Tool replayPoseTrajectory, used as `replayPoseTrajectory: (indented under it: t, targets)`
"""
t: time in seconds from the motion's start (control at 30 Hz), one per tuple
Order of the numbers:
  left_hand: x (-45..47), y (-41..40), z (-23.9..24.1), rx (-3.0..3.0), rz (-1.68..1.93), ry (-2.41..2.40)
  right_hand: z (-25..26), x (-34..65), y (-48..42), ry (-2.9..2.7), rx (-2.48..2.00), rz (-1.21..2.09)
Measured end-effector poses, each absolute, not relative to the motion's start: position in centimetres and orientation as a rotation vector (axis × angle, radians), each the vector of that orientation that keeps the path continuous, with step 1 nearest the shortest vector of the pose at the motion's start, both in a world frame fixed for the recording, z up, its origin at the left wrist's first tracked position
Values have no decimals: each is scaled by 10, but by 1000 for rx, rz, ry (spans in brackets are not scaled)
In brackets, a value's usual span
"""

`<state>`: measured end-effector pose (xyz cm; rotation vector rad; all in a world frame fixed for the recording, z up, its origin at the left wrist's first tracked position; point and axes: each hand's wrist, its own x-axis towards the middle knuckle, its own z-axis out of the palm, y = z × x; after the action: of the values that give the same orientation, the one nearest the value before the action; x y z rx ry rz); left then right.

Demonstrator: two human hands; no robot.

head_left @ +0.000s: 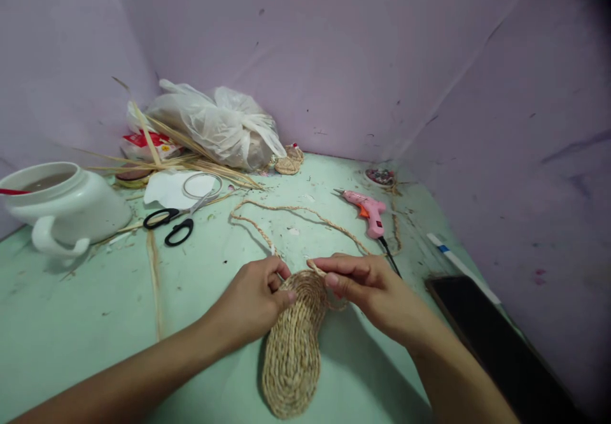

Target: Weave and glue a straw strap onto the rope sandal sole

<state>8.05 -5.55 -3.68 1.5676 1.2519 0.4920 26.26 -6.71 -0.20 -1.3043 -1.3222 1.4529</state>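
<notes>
A woven straw sole (292, 354), coiled from braided cord, lies at the front middle of the table. My left hand (255, 296) grips its upper left edge between thumb and fingers. At the sole's top right edge, my right hand (367, 284) pinches the braided straw cord (312, 266) between thumb and fingertips. More of this cord loops over the table behind both hands. Beyond my right hand lies a pink glue gun (365, 207) on its side, its nozzle toward the upper left.
Black-handled scissors (179, 225), a white pot (71, 204), loose straw strips (191, 153) and a white plastic bag (219, 125) stand or lie at the left and back. A dark phone-like slab (487, 341) and a white strip (463, 268) lie at the right, near the wall.
</notes>
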Motion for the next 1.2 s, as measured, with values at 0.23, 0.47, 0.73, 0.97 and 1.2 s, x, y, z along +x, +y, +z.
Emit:
replayPoseTrajectory:
  t: [0.23,0.47,0.73,0.97,1.2]
  targets:
    - [78,-61,-34,1504,579,1273,-5,259,-69,-1042,-1346,1697]
    - [75,-60,-27,1428,625,1256,-6,255,-74,-1214,-1305,1695]
    - [72,-54,-25,1289,674,1146,-9,256,-71,-1419,-1315,1469]
    - [70,-52,-28,1181,716,1081,-10,253,-68,-1484,-1349,1351]
    - [71,-53,-27,1156,729,1088,-9,252,-70,-1234,-1286,1267]
